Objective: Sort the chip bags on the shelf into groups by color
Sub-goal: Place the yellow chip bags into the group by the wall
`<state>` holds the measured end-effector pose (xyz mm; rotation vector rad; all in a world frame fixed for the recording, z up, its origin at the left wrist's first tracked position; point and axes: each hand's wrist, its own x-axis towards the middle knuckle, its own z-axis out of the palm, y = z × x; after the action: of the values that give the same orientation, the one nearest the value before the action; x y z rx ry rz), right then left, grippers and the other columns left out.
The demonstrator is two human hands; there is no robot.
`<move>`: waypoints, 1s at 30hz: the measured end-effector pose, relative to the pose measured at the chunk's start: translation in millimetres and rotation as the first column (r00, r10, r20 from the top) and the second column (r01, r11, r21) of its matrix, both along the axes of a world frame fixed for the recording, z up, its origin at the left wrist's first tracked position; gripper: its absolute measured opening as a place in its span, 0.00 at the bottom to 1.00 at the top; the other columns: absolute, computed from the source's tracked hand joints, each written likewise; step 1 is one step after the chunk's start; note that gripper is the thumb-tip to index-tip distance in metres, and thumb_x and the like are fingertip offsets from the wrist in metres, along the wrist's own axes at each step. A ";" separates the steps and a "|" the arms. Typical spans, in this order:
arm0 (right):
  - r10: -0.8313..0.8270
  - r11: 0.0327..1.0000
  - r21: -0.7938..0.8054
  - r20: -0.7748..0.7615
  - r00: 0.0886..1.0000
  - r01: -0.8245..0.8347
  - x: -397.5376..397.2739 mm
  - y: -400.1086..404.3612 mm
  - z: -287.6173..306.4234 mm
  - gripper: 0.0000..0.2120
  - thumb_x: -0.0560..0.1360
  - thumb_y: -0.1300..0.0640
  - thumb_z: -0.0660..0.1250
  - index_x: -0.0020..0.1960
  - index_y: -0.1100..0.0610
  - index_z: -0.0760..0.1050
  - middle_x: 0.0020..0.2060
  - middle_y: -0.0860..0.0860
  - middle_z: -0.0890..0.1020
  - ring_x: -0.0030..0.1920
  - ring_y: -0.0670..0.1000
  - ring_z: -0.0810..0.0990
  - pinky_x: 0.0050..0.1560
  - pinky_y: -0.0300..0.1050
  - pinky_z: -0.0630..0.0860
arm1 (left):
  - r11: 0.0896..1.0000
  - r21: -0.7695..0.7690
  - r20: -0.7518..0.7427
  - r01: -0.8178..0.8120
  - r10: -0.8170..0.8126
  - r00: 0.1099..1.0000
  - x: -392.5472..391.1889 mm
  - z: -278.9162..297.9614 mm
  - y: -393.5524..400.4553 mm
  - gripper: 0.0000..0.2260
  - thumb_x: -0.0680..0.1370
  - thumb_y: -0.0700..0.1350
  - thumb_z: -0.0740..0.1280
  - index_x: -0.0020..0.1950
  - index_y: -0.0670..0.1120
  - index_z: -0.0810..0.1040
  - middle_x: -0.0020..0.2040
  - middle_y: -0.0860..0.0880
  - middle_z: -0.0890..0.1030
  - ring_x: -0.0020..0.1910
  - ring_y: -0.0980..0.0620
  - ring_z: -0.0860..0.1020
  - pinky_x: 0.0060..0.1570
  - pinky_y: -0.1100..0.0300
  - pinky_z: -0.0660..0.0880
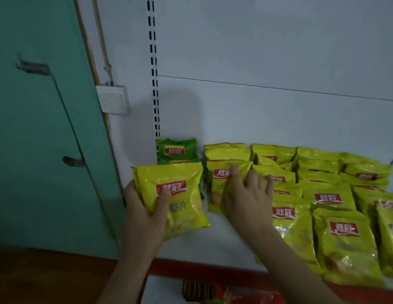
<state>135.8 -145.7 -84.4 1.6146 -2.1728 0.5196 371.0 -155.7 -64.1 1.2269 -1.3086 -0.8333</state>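
My left hand grips a yellow chip bag at the left end of the white shelf, thumb on its red logo. Behind that bag stand green chip bags against the back wall. My right hand lies with spread fingers on another yellow bag beside it; whether it grips the bag I cannot tell. Several more yellow bags fill the shelf to the right in overlapping rows.
The shelf has a red front edge. A slotted upright rail runs up the white back panel. A light switch and a green door are at the left. Red and dark packets lie on the shelf below.
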 end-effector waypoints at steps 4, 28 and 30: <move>-0.047 0.996 0.078 -0.038 0.998 0.050 -0.2 -4.4 -1.5 0.39 0.78 0.41 0.67 0.84 0.51 0.58 0.67 0.61 0.75 0.77 0.66 0.65 0.80 0.73 0.51 | 0.997 -0.007 -0.019 0.073 -0.073 0.997 0.9 -0.4 -2.0 0.25 0.78 0.55 0.72 0.72 0.51 0.70 0.59 0.56 0.80 0.53 0.61 0.80 0.44 0.65 0.72; 0.053 0.934 0.354 -0.274 0.960 0.050 -11.7 -21.3 -7.5 0.46 0.82 0.29 0.51 0.85 0.51 0.31 0.85 0.61 0.41 0.84 0.69 0.37 0.78 0.75 0.40 | 0.987 0.013 0.015 0.162 -0.162 0.987 -23.7 -5.8 -6.6 0.24 0.78 0.56 0.71 0.71 0.54 0.69 0.57 0.62 0.80 0.49 0.71 0.80 0.39 0.77 0.74; 0.066 0.936 0.350 -0.270 0.961 0.035 -12.0 -19.8 -3.7 0.47 0.81 0.28 0.51 0.85 0.51 0.32 0.85 0.62 0.42 0.84 0.69 0.37 0.78 0.75 0.41 | 0.987 0.019 0.004 0.161 -0.161 0.987 -25.2 -6.7 -8.8 0.25 0.78 0.57 0.72 0.72 0.54 0.69 0.58 0.61 0.80 0.50 0.70 0.80 0.39 0.77 0.74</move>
<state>123.8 -165.5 -88.1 1.7592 -2.1216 -0.1047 345.8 -164.5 -70.9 1.1502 -1.4212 -0.9590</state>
